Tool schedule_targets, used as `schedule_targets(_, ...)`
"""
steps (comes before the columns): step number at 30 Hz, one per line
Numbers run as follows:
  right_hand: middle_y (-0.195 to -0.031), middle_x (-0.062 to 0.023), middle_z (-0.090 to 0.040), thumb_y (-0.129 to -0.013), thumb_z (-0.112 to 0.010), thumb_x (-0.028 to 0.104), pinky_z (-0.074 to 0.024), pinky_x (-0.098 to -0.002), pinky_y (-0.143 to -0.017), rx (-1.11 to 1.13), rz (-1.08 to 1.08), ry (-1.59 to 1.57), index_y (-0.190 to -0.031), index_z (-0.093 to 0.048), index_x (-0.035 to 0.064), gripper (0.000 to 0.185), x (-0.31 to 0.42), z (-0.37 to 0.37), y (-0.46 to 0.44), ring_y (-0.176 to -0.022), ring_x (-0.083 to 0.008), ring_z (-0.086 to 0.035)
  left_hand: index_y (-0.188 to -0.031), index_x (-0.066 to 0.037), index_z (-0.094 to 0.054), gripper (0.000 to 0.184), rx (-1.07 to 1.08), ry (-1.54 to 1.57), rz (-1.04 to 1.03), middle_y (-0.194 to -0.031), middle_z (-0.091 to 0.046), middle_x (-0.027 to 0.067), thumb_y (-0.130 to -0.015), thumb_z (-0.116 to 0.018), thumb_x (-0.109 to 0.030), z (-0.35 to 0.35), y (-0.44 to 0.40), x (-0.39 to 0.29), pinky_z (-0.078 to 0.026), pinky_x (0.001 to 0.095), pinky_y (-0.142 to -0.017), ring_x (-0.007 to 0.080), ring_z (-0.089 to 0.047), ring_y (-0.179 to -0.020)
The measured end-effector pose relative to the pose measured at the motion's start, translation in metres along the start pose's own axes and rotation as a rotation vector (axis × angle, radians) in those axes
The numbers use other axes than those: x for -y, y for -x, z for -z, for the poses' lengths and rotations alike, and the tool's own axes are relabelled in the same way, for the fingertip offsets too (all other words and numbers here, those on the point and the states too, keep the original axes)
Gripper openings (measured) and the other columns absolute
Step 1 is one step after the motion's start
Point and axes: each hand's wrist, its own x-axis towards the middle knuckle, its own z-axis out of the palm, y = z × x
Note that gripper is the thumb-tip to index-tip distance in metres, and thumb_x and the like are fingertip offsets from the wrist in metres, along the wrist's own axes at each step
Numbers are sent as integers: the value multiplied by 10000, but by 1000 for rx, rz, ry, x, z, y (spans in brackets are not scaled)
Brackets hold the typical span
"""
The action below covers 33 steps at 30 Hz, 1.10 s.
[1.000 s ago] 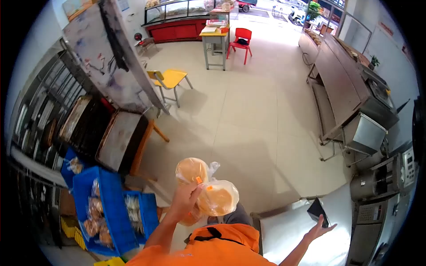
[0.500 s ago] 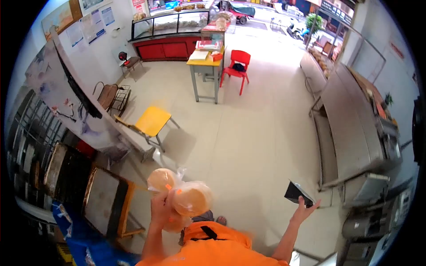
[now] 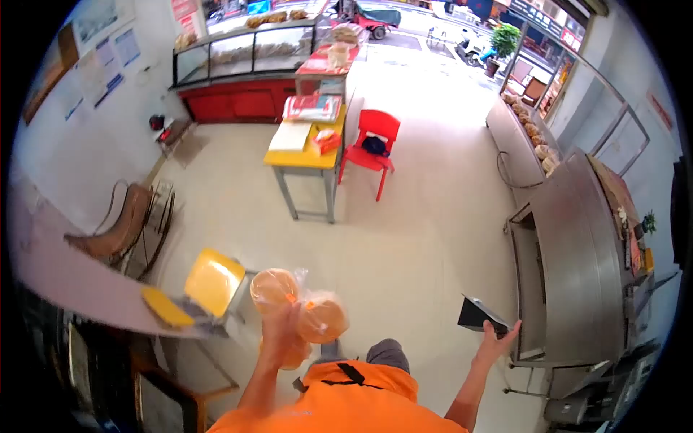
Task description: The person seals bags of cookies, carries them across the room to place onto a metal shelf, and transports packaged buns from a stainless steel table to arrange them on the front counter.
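Note:
My left hand (image 3: 280,328) is closed round the gathered necks of clear plastic bags that hold round, flat, pale brown breads (image 3: 322,317). Orange tags show at the bag necks, and the breads hang around the fingers in front of my orange top. On the right, my right hand (image 3: 497,340) holds a dark, flat, wedge-shaped object (image 3: 479,315) with a pale edge, its fingers behind and below it. What this object is, I cannot tell.
A yellow chair (image 3: 216,283) stands ahead on the left. Farther on are a yellow-topped table (image 3: 291,157), a red chair (image 3: 378,137) and a red-based display case (image 3: 234,102). A long steel counter (image 3: 570,267) runs along the right, beside a bin of breads (image 3: 534,133).
The view has moved forward through the room; the table and red chair look nearer. The blue crates and pale worktop have left view. Both hands keep hold of their things.

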Motion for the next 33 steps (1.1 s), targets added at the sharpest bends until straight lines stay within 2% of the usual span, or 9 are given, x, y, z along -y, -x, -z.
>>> schedule_targets(6, -1575, -194, -256, -841, -685, -39, -345, -412, -1137, -101, 14, 86, -1579, -226, 68, 876, -35, -120, -138, -1398, -311, -352, -809, 49, -604, 330, 75, -52, 16, -627, -548, 170, -998, -614, -222, -120, -213, -41, -425, 346, -547, 95, -462, -597)
schedule_targets(11, -1555, -202, -272, -810, -737, 13, -365, -442, -1130, -95, -20, 200, -1567, -235, 36, 909, -42, -223, -297, -1385, -327, -377, -819, 53, -606, 322, 57, -34, 38, -600, -504, 115, -1001, -621, -213, -224, -366, -109, -411, 324, -528, 69, -424, -614)
schedule_targets(13, -1562, -205, -257, -795, -758, 32, -363, -459, -1135, -75, -126, 335, -1567, -236, 41, 932, -22, -269, -353, -1394, -341, -368, -813, 41, -615, 312, 54, -77, 41, -608, -545, 139, -991, -629, -215, -254, -418, -133, -427, 330, -542, 111, -440, -570)
schedule_targets(17, -1529, -212, -303, -783, -767, 13, -406, -459, -1109, 119, -18, 255, -1573, -207, 58, 969, -31, -384, -481, -1383, -346, -378, -804, 41, -588, 329, 20, -20, 54, -596, -493, 118, -998, -625, -222, -316, -518, -192, -399, 334, -525, 103, -412, -577)
schedule_targets(20, -1472, -210, -368, -759, -728, -102, -469, -422, -1054, 341, -57, 39, -1563, -207, 77, 975, -38, -484, -562, -1342, -314, -422, -814, 35, -602, 324, 8, -18, 111, -604, -505, 113, -1004, -615, -227, -376, -591, -200, -409, 329, -533, 98, -422, -582)
schedule_targets(24, -1457, -193, -394, -754, -729, -106, -474, -409, -1041, 449, -65, 15, -1562, -216, 80, 975, -52, -613, -664, -1330, -316, -432, -823, 35, -620, 304, -13, 81, 159, -616, -533, 142, -997, -617, -214, -456, -690, -203, -419, 336, -540, 129, -431, -564)
schedule_targets(27, -1438, -173, -417, -765, -730, -91, -461, -395, -1030, 496, -24, 16, -1559, -240, 79, 949, -55, -716, -751, -1310, -297, -445, -827, 36, -620, 286, -59, -29, 151, -644, -560, 183, -988, -619, -200, -505, -784, -213, -428, 352, -550, 163, -465, -556)
schedule_targets(31, -1392, -150, -460, -801, -724, -50, -429, -369, -1030, 535, -125, -16, -1542, -287, 91, 872, -34, -824, -845, -1278, -257, -461, -812, 24, -607, 275, -85, 33, 295, -683, -565, 220, -979, -624, -195, -550, -884, -249, -427, 375, -548, 284, -510, -543)
schedule_targets(33, -1365, -144, -484, -826, -713, -36, -410, -348, -1036, 576, -90, 23, -1524, -316, 97, 814, -30, -875, -896, -1255, -239, -472, -797, 24, -591, 281, -161, 1, 190, -669, -550, 216, -974, -633, -190, -570, -926, -262, -420, 376, -536, 310, -478, -537)
